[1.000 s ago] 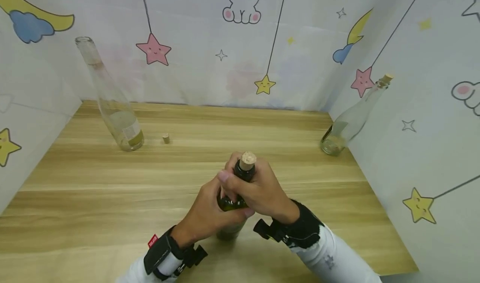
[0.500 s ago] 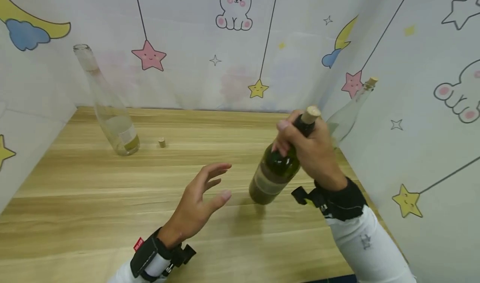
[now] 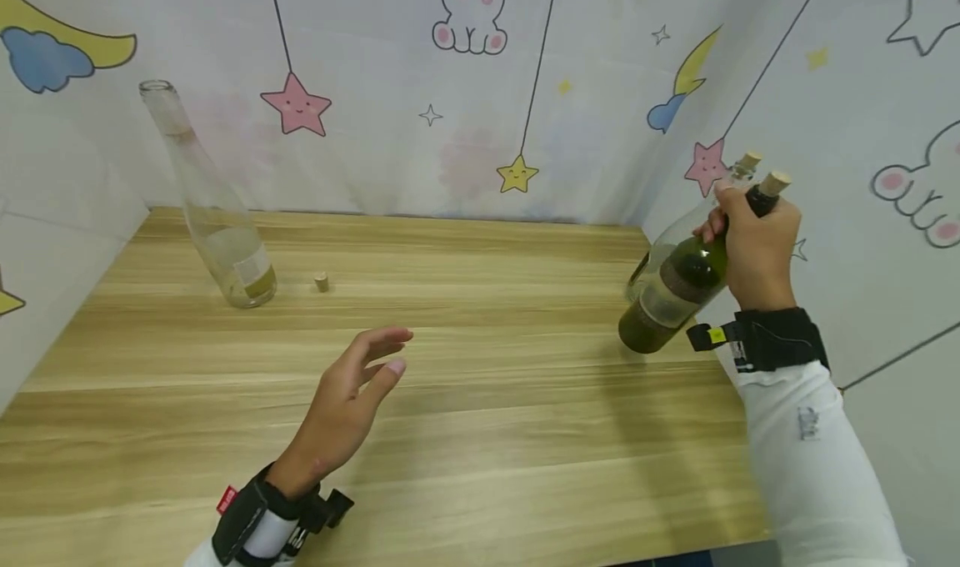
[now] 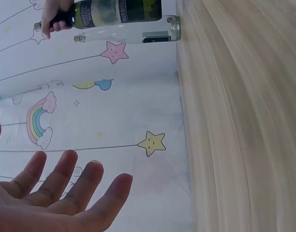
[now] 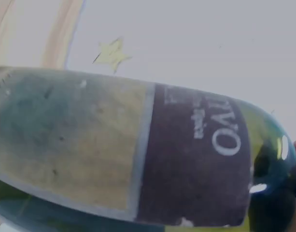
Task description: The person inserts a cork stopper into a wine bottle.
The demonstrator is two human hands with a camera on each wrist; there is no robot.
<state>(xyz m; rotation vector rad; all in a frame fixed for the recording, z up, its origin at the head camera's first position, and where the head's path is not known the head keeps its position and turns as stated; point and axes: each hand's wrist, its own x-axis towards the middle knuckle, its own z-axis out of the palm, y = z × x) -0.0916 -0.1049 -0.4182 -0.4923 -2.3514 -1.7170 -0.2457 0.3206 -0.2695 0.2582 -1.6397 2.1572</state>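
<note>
My right hand (image 3: 761,246) grips a dark green wine bottle (image 3: 671,292) by its neck at the right of the table. A cork (image 3: 775,184) stands in its mouth. In the left wrist view the wine bottle's base is off the tabletop, and its label (image 5: 196,154) fills much of the right wrist view. Just behind it stands a clear corked bottle (image 4: 128,35), partly covered by it in the head view. My left hand (image 3: 341,400) hovers over the front left of the table, fingers loosely extended, holding nothing.
A clear uncorked bottle (image 3: 228,246) with a white label stands at the back left. Beside it a small loose cork (image 3: 322,283) rests on the wooden table (image 3: 480,400). Cartoon-printed cloth walls (image 3: 375,167) border the back and sides.
Both hands were on the wine bottle at the front middle. My left hand let go and drew back left; my right hand lifted the bottle and carried it right, close to the clear corked bottle.
</note>
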